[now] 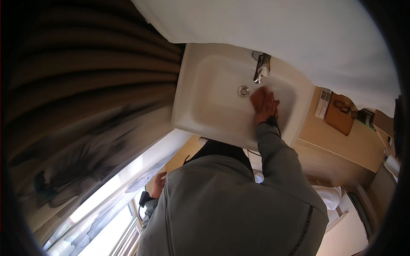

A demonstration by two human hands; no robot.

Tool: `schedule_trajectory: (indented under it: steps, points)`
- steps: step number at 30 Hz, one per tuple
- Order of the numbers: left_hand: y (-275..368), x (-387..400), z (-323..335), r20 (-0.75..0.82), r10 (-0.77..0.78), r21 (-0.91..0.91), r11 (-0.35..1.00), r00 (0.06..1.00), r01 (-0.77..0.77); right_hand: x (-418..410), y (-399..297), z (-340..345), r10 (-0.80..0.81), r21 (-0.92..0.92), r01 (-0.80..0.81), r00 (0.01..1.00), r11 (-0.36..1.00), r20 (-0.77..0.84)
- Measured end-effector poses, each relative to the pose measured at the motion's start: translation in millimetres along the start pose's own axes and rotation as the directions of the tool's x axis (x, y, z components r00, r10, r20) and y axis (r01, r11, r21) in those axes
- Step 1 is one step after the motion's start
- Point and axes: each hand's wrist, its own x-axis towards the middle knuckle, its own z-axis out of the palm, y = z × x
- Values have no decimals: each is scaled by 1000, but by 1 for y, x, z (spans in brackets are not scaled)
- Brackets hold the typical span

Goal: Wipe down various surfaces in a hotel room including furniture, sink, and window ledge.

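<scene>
My right hand reaches down into a white washbasin, just below the spout of a chrome tap. Motion blurs it, so whether a thin reddish-brown thing lies under the fingers cannot be told. A dark band circles that wrist. Beside the hand is the round metal drain. My left hand hangs low at my left side, away from the basin. Its fingers look partly bent and are partly hidden by my grey jacket; a black device sits at its wrist.
A brown pleated curtain hangs left of the basin. White fabric drapes behind the tap. On the wooden counter at right lie a brown case and a whitish packet. A bright window shows at lower left.
</scene>
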Motion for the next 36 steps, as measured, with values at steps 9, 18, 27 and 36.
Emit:
schedule_trajectory:
  steps: [9, 18, 27, 36]
  points:
    - [-25, 25, 10, 43, -50, -198, 978, 998, 58, 51, -7, 29, 546, 535, -594, 794, 601, 267]
    - [-5, 4, 29, 5, -205, -215, 956, 979, 202, 181, -115, 21, 103, 483, -304, 911, 821, 399]
    - [-16, -33, 49, -142, -277, -415, 888, 950, 198, 132, -290, -78, -382, -29, 384, 923, 923, 46]
    - [-5, -60, 39, -376, -250, -481, 875, 892, 43, -21, -237, -189, -353, 957, -177, 931, -230, 87]
